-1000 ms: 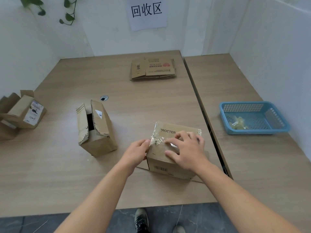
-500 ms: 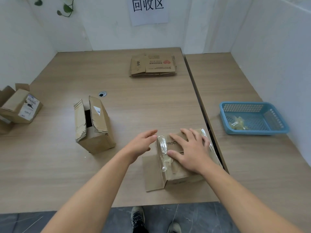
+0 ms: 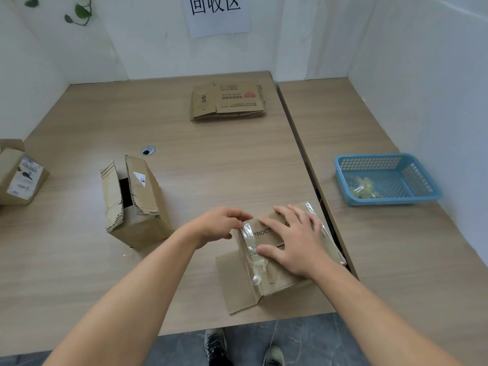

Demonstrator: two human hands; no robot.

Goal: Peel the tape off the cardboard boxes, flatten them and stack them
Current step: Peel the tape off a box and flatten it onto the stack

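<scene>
Closing in since before, the left hand pinched the clear tape strip running down-frame along the brown cardboard box; the right hand pressed flat, fingers spread

White walls enclose the corner; a paper sign with Chinese characters hangs on the back one, vine leaves at upper left. The left wooden table, with a round cable hole, stands just beside the right wooden table. Grey veined floor lies below.
</scene>
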